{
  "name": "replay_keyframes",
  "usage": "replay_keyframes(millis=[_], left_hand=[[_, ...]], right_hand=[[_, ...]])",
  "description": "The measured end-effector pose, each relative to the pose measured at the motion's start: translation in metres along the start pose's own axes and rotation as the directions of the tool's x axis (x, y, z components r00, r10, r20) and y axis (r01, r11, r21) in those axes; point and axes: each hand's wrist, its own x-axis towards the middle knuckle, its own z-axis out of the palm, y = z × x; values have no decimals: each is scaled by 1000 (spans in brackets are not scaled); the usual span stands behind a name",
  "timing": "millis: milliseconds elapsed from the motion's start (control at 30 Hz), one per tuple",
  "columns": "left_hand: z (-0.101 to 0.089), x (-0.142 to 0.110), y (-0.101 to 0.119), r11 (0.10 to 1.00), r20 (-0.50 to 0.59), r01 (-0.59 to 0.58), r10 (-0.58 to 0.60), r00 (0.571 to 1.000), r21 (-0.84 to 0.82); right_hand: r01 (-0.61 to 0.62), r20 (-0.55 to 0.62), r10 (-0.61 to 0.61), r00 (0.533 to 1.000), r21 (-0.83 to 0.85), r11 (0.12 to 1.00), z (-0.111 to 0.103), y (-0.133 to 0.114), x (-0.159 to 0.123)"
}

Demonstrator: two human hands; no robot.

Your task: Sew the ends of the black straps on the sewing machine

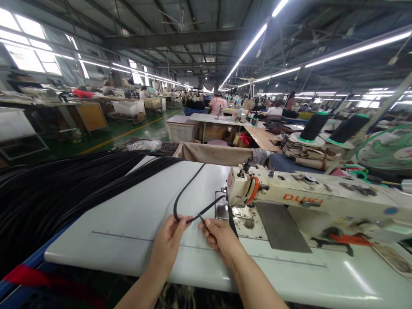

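Observation:
My left hand pinches a thin black strap where it bends into a loop on the white table. My right hand is closed on the same strap a little to the right, and also holds a small thin tool whose kind I cannot make out. The strap runs from my fingers toward the needle area of a cream sewing machine. Its other end goes back to a big heap of black straps on the left.
Two black thread cones stand behind the machine, with a green fan at the right. A beige fabric bin lies beyond the table. Other workers sit at distant tables across a green-floored hall.

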Motion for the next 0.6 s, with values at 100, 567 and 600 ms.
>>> replay_keyframes(millis=[100, 567, 600], left_hand=[[-5, -3, -1, 1000, -1, 20, -20, 1000, -8], [-146, 53, 18, 642, -19, -113, 196, 980, 758], [-166, 59, 20, 576, -1, -149, 252, 968, 804]], right_hand=[[30, -7, -31, 1000, -70, 997, 3, -2, -2], [-124, -78, -527, 846, -991, -53, -66, 31, -76], [-104, -67, -476, 877, -993, -51, -71, 35, -78]])
